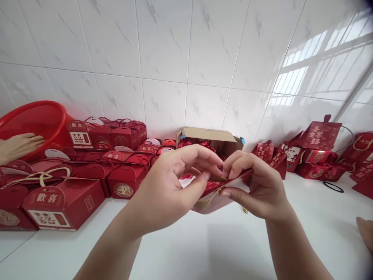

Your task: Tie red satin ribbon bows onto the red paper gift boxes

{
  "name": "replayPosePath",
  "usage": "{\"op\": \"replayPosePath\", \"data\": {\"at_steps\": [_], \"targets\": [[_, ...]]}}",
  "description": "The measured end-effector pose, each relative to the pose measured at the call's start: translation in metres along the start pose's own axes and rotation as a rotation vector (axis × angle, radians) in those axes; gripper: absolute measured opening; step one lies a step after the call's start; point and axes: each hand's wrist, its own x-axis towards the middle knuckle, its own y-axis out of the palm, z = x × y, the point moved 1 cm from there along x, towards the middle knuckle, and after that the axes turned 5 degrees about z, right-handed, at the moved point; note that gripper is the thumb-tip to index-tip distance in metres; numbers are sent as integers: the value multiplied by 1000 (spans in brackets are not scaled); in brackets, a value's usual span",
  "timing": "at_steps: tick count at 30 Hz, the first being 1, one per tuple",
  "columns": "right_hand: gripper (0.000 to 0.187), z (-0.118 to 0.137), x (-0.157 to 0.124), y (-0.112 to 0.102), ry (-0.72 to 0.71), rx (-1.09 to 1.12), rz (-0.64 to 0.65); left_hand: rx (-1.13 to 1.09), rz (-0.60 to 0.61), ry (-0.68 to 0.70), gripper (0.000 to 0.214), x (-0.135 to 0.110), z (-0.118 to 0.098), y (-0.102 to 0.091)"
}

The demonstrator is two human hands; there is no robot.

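I saw a white tiled wall, and before it a white desk, which carried a cardboard carton near the wall. To the left of the carton stood many red gift boxes in close rows, and farther left was a red basin, with another person's hand at its mouth. To the right of the carton there were other red boxes. The worker's two hands were close together in front of the carton, and between them was a red package. The right hand clamped its edge with thumb and fingers; the left hand curved over its upper side, but I could not tell if it gripped. Right of the carton lay a black ring, and before its right corner a tiny gold-coloured piece.
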Motion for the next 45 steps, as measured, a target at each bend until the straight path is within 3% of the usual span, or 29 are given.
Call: {"op": "replayPosePath", "data": {"at_steps": [9,45], "targets": [[26,1,-1,-2,9,-13,-14,-1,-49,8,28,-1,2,0],[25,0,-6,-1,14,-14,-30,11,60,-29,23,-3,-5,1]]}}
